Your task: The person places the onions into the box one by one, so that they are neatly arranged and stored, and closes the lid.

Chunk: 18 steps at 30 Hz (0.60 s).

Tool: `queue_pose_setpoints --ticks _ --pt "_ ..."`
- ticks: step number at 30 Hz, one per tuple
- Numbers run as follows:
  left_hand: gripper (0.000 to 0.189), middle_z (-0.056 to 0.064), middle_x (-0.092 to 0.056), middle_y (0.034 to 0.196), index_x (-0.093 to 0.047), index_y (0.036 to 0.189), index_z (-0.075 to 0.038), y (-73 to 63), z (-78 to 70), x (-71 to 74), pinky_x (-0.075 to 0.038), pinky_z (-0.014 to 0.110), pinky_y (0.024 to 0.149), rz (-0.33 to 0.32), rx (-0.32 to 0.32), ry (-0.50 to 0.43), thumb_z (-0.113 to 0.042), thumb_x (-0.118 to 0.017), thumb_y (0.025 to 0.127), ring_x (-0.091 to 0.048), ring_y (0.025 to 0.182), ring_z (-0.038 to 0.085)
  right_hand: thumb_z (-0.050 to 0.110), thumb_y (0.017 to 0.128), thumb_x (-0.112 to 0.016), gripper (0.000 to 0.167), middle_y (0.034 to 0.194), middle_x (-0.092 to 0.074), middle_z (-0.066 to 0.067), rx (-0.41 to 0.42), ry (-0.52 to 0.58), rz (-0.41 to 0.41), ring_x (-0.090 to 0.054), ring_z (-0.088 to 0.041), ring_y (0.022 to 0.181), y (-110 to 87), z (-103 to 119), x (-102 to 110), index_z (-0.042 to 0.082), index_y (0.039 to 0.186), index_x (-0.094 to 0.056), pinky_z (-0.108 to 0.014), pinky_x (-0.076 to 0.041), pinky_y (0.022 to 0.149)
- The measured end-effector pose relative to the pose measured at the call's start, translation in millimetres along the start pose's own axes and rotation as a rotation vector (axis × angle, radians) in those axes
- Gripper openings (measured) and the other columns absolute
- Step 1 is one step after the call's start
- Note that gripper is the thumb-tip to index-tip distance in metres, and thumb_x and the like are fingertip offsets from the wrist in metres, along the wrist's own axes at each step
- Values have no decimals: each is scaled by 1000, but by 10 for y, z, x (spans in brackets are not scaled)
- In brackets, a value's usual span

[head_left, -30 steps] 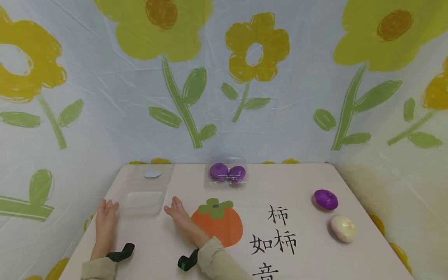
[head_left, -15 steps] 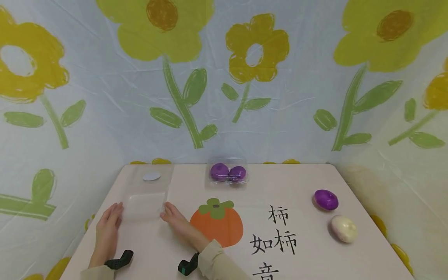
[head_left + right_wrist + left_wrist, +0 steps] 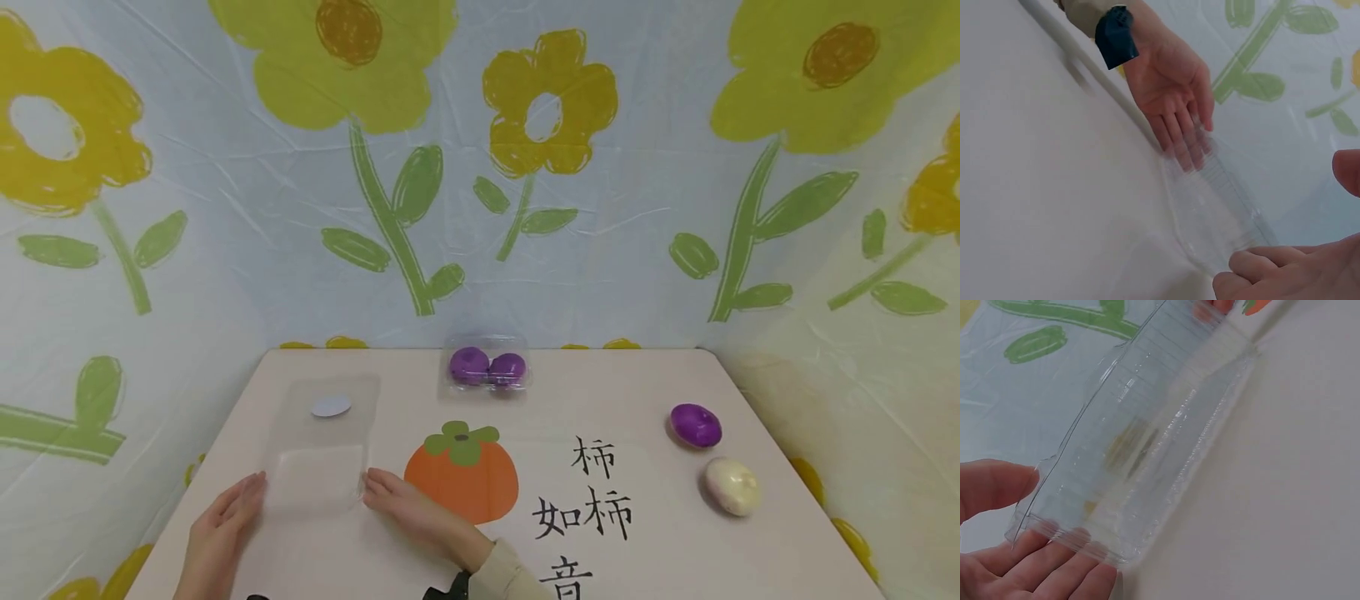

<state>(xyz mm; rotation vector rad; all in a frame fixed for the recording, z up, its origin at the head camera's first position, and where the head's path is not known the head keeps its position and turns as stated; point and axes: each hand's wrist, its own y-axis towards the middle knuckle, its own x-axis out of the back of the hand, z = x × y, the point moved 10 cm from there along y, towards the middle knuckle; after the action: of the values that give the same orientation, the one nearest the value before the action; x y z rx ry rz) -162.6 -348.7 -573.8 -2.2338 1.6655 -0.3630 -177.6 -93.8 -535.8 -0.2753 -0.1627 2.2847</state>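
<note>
An opened clear plastic clamshell box (image 3: 318, 479) lies at the left of the table, its lid folded back with a white oval label (image 3: 331, 406) on it. My left hand (image 3: 222, 527) touches the box's left side. In the left wrist view its straight fingers (image 3: 1060, 570) lie along the clear wall, and the thumb is at the rim. My right hand (image 3: 420, 510) rests against the right side with slightly bent fingers. In the right wrist view the box (image 3: 1210, 200) stands between both hands, and the right thumb is held apart from it. Nothing is visible inside the box.
A closed clear box (image 3: 487, 385) with two purple onions (image 3: 469, 366) stands at the back edge. At the right lie a loose purple onion (image 3: 696, 426) and a whitish onion-like vegetable (image 3: 732, 487). The tabletop (image 3: 600, 392) bears a printed persimmon (image 3: 462, 483); flowered cloth hangs around.
Both hands have come in to the sides of the open clamshell box. The box has slid toward me with them. The onions have stayed where they were.
</note>
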Motion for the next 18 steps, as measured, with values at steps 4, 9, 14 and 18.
queue_pose_setpoints --ticks 4,9,14,18 --pt "85 -39 -55 109 -26 157 -9 -144 119 -12 -43 6 89 21 30 89 -41 -70 92 -50 97 -25 34 104 -50 63 158 -34 -3 -34 -64 36 -28 -22 147 -231 -46 4 4 155 -28 -43 -25 119" --pt "95 -34 -52 120 -29 155 -7 -299 309 -29 -46 7 78 33 110 177 -51 -74 85 -50 90 -25 40 103 -51 62 156 -38 5 -72 -114 55 -28 -19 146 -534 -99 25 11 155 -34 -41 -27 118" --pt "103 -13 -53 133 -35 152 -2 -412 447 -63 -47 8 70 -14 120 200 -55 -81 76 -53 86 -22 41 102 -50 64 155 -39 6 -94 -62 96 -30 -16 145 -783 -171 40 13 156 -30 -42 -26 118" --pt "103 -7 -57 134 -40 148 1 -494 509 -162 -50 10 71 -49 103 172 -49 -86 71 -54 86 -21 42 102 -51 61 153 -43 5 -126 -22 70 -31 -20 145 -956 -212 116 15 154 -35 -51 -23 118"
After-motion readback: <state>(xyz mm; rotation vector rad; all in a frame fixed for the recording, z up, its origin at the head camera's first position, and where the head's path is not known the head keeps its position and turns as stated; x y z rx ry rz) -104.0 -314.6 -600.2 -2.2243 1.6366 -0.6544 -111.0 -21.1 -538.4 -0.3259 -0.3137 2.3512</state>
